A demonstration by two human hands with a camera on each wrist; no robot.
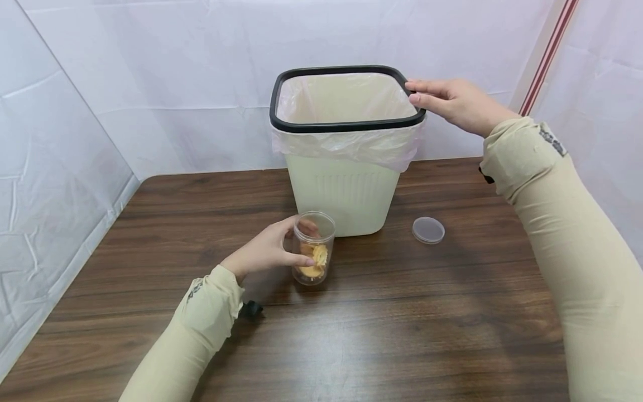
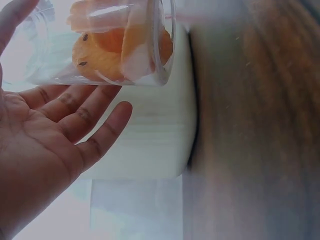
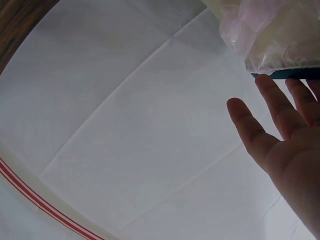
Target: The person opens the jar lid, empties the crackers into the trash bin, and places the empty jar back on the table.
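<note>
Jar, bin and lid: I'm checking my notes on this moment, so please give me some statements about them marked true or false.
1. The left hand holds the clear jar. True.
2. The right hand is at the black rim of the bin. True.
3. The jar is empty. False: orange-yellow food is inside it.
4. The round lid lies on the table. True.
5. The bin has no liner. False: a thin plastic bag lines it and hangs over its outside.
6. In the head view, the lid is left of the bin. False: it is to the right.
</note>
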